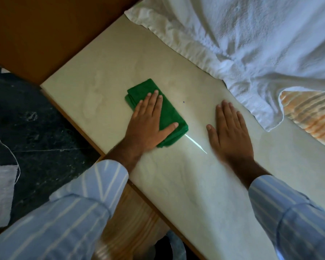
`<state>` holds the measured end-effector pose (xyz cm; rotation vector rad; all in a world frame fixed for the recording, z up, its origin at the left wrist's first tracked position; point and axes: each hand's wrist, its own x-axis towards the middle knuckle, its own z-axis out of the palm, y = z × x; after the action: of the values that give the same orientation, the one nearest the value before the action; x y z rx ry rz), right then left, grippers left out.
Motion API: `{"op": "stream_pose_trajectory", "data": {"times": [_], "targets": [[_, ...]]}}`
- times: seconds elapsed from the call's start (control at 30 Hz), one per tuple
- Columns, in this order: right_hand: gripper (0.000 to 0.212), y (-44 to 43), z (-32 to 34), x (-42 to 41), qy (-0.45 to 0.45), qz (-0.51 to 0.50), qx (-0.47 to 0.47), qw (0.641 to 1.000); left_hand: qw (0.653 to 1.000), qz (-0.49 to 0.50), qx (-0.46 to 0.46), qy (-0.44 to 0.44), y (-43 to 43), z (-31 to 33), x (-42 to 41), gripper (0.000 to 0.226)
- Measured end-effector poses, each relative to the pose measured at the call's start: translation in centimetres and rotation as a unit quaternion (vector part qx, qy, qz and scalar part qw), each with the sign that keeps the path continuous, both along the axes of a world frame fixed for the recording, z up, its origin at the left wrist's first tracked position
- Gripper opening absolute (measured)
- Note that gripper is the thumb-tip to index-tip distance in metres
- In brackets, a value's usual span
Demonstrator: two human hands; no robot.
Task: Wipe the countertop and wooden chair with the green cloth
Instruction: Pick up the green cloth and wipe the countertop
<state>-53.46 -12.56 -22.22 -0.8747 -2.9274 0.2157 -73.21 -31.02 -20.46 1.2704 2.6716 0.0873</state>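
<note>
While the left hand (148, 124) presses its fingers (154, 99) flat on the folded green cloth (169, 113) mid-worktop (176, 184), the right hand (231, 132) rests open and empty beside it. Worktop wiping is underway; next, sweep toward the white towels (251, 44) at the far edge.

We see a deep green cloth (158, 111) on the pale cream, faintly marbled bench (186, 184). Our sleeves (79, 199) are light blue with white stripes. At two o'clock lies a white towel (251, 44); at three o'clock, a fabric (311, 113) striped orange and grey on white. At nine o'clock the floor (36, 128) is black with pale veins.
</note>
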Motion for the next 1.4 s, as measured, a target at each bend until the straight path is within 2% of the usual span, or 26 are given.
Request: {"op": "stream_pose_trajectory", "data": {"times": [0.2,0.27,0.37,0.43,0.5,0.6,0.83,1.0,1.13,1.27,1.4], "targets": [[0.065,0.0,-0.1,0.2,-0.005,0.005,0.002,1.0,0.993,0.106,-0.043,-0.014,6.4,0.0,-4.8,0.105],[0.063,0.1,0.0,0.2,-0.001,0.005,0.002,1.0,0.997,0.077,-0.029,-0.001,6.1,-0.2,-2.8,0.104],[0.064,0.2,-0.1,0.1,0.0,0.006,0.005,1.0,1.0,-0.016,0.006,0.014,1.6,0.1,2.7,0.1],[0.065,0.3,-0.2,0.1,-0.005,0.008,0.008,1.0,0.998,-0.065,-0.014,0.013,-1.6,0.5,5.8,0.098],[0.065,0.3,-0.1,0.0,-0.01,0.012,0.009,1.0,0.994,-0.097,-0.04,0.016,-3.4,0.8,6.7,0.097],[0.064,0.2,-0.2,0.0,-0.013,0.008,0.013,1.0,0.992,-0.117,-0.032,0.033,-2.2,0.5,5.3,0.097],[0.062,0.2,0.1,0.2,0.004,0.006,-0.005,1.0,0.99,-0.13,-0.035,0.028,6.6,0.3,1.3,0.097],[0.061,0.1,0.2,0.1,0.007,0.004,-0.01,1.0,0.99,-0.136,-0.015,0.028,0.9,0.8,4.1,0.096],[0.062,0.1,0.1,0.0,0.012,0.0,0.001,1.0,0.988,-0.15,-0.046,0.016,-5.1,0.9,6.6,0.097],[0.061,-0.1,0.0,-0.1,0.019,0.001,0.014,1.0,0.99,-0.134,-0.029,0.022,-2.3,0.6,4.7,0.098],[0.061,0.0,0.1,0.1,0.012,0.004,0.004,1.0,0.996,-0.075,-0.039,0.021,2.7,0.3,1.2,0.102]]}}
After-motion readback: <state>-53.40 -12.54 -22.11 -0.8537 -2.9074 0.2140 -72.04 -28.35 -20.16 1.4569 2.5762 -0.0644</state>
